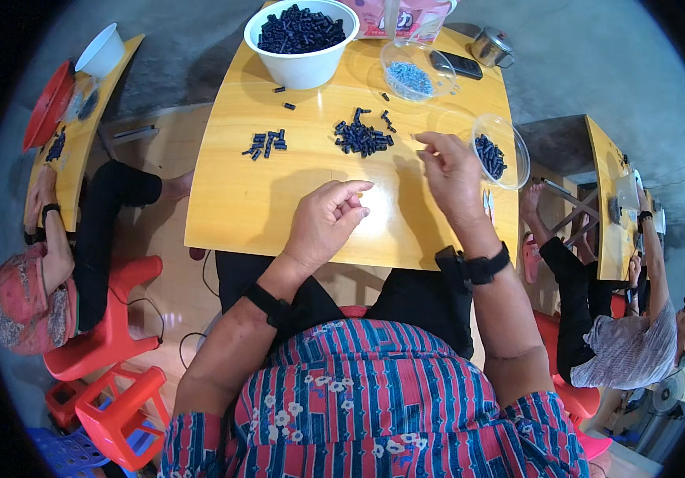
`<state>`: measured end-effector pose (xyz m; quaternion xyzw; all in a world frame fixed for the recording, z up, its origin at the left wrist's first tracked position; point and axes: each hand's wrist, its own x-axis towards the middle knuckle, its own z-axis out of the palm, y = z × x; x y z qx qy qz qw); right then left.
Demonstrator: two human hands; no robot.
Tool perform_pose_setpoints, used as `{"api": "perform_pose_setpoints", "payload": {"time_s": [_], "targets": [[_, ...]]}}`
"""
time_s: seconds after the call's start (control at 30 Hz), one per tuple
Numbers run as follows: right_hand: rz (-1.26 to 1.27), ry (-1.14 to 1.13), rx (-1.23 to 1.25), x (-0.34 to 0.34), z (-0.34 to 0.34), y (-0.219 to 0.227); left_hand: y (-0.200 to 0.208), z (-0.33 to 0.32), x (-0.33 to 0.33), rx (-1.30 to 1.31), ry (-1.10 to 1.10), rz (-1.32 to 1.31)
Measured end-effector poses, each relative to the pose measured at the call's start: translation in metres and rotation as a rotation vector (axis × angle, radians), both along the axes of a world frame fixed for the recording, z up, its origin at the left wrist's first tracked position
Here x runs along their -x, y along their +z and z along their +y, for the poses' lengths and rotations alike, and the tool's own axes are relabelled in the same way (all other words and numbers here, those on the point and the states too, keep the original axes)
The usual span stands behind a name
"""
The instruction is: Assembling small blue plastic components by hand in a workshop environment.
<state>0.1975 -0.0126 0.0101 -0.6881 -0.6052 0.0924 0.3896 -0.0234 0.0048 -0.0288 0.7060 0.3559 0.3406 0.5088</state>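
Note:
My left hand [328, 221] hovers over the near edge of the yellow table. Its index finger and thumb point right with a gap between their tips, the other fingers curl under, and nothing shows in the gap. To the right, my right hand [451, 174] is raised with its index finger and thumb bent toward each other, tips apart and nothing visible between. It is beside a clear round tub [524, 163] holding short black pieces [489, 157]. Ahead of both hands lies a heap of small black tube-like parts [363, 139]. A smaller group of black parts [267, 143] lies left of it.
A white bowl full of black parts [302, 68] stands at the back. Near it are a clear tub of small bluish pieces [411, 78], a black phone [460, 65], a metal cup [492, 48] and a pink package [406, 17]. Scissors [489, 205] lie right. Co-workers sit at side tables.

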Motion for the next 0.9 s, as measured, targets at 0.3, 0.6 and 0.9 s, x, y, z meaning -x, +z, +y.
{"api": "perform_pose_setpoints", "payload": {"time_s": [0.3,0.6,0.9], "targets": [[-0.178,0.11,0.118,0.01,0.039,-0.024,0.006,0.0,0.001,0.057,-0.01,0.003],[-0.234,0.08,0.129,0.008,0.032,-0.033,0.005,0.001,0.001,0.061,-0.016,-0.018],[-0.115,0.273,-0.02,0.044,-0.028,-0.025,0.001,0.003,-0.001,0.071,0.017,-0.118]]}}
